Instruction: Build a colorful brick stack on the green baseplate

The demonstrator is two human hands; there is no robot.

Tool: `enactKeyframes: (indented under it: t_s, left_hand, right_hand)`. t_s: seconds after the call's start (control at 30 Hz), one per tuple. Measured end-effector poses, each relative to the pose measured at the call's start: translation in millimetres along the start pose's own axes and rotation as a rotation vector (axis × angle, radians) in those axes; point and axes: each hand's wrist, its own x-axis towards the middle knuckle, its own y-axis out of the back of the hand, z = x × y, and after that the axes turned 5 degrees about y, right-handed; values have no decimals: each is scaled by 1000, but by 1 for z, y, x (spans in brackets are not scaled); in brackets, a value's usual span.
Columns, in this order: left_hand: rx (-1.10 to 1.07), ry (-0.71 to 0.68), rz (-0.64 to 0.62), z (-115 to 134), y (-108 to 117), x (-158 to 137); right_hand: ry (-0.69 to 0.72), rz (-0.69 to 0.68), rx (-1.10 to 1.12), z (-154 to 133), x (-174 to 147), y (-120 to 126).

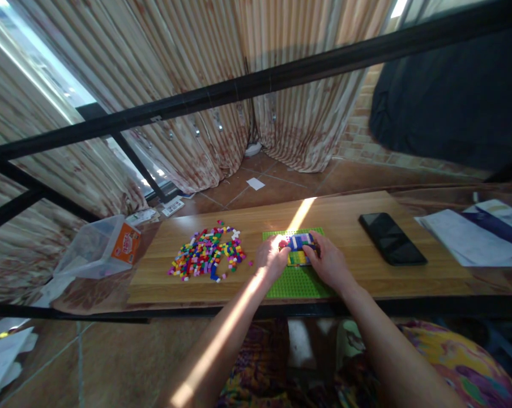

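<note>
Nearest the person, the front part of the green plate (298, 285) lay with its studs bare, at the near edge of the wooden surface (345, 212). Just past it, over the plate's farther part, was the block (299, 242) of joined bricks, between the two hands. The left hand (269, 255) had its fingers drawn in narrow on the block's left end; the right hand (330, 262) had its fingers closed on the right end, the thumb across the near side. Whether the block was fixed to the plate or held just above it could not be told, as the hands covered its ends.

What was done showed in the block: blue and white bricks sat together on its far part, yellow and green ones on its near part. The work appeared well begun, yet much was unused. To the left, well apart from the plate, a wide heap (207, 252) of mixed bricks lay loose, with one pink brick (251, 263) by itself between heap and plate. How many of these were meant for the block could not be judged.

On the right lay a phone (392, 239), untouched. Beyond the surface, curtains (188, 56) hung behind a dark bar (222, 90).
</note>
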Motion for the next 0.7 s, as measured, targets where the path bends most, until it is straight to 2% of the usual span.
enactKeyframes:
  t_s: [0.3, 0.53, 0.7]
  left_hand:
    - [-83, 98, 8, 0, -5, 1]
    - [-68, 115, -5, -3, -5, 3]
    - [-81, 129, -5, -4, -7, 4]
  right_hand:
    - [-73, 8, 15, -7, 1, -2]
    - [-123, 115, -112, -20, 1, -17]
    - [-221, 88, -122, -25, 3, -17]
